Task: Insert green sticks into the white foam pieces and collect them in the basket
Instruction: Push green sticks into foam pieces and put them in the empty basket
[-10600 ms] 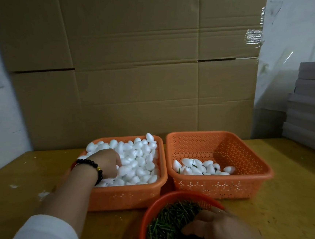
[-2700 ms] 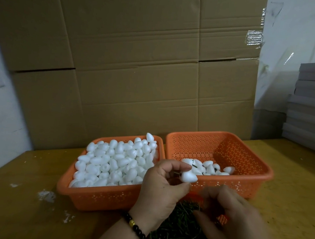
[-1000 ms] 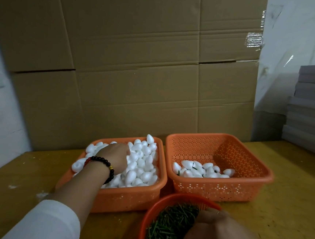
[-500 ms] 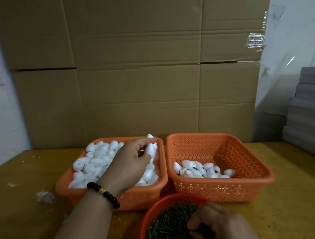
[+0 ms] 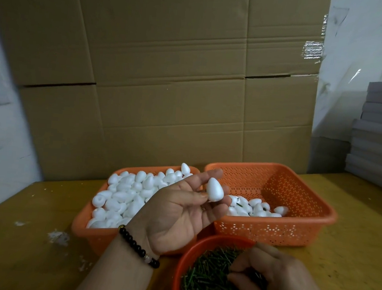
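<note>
My left hand (image 5: 177,215), palm up with a black bead bracelet on the wrist, pinches one white egg-shaped foam piece (image 5: 214,190) between thumb and fingers, above the gap between the two baskets. My right hand (image 5: 272,283) reaches into the round orange bowl (image 5: 199,245) of green sticks (image 5: 206,275), fingers curled down among them; whether it holds a stick is hidden. The left orange basket (image 5: 85,228) is heaped with plain foam pieces (image 5: 125,197). The right orange basket (image 5: 297,233) holds several foam pieces with sticks (image 5: 256,208).
Large cardboard boxes (image 5: 167,85) stand right behind the baskets. A stack of grey boards (image 5: 380,136) sits at the right edge of the yellow wooden table (image 5: 26,246). White foam crumbs (image 5: 58,237) lie on the table at the left.
My left hand has lifted out of the left basket with a foam piece and turned palm up, moving right and toward me. My right hand stays in the stick bowl.
</note>
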Tool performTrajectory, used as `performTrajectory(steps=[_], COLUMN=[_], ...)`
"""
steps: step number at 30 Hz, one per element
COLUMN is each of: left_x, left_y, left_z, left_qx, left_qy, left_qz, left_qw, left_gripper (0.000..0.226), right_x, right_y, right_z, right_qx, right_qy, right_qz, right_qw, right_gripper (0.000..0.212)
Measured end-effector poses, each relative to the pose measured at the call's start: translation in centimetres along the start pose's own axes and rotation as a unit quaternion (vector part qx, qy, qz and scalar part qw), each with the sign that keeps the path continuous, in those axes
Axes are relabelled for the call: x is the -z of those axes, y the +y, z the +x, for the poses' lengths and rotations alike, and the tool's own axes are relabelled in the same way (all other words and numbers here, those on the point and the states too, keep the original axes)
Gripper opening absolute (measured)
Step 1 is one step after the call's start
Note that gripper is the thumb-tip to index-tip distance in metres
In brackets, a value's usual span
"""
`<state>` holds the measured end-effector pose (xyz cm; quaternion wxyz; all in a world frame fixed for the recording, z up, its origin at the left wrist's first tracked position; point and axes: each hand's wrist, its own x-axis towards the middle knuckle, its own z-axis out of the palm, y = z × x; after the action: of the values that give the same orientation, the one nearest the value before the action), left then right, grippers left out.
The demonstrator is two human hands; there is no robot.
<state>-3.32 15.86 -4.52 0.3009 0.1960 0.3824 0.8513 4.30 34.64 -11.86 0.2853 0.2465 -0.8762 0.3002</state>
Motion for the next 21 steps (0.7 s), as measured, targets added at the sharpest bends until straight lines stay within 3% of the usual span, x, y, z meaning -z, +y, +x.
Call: performTrajectory(steps=[7,11,21], left_x=[0.17,0.21,-0.16], left_y=[0.20,0.45,0.24], left_z=[-0.08,-0.32,-0.23], left_qx=[0.025,0.036,0.043], left_qy=[-0.001,-0.006,-0.019], left_qz=[-0.098,-0.146,-0.169], left_qw=[0.995,0.989,0.985], left_gripper=[0.043,0.056,0.052], right_x=[-0.19,-0.31,-0.33], right_y=[0.21,0.41,0.51], right_z=[0.03,-0.09,-0.15], right_qx=[0.010,0.008,0.014], right_qy=[0.016,0.015,0.009], right_qz=[-0.008,-0.006,-0.016], right_qw=[1.000,1.000,1.000], right_gripper=[0.011,0.011,0.018])
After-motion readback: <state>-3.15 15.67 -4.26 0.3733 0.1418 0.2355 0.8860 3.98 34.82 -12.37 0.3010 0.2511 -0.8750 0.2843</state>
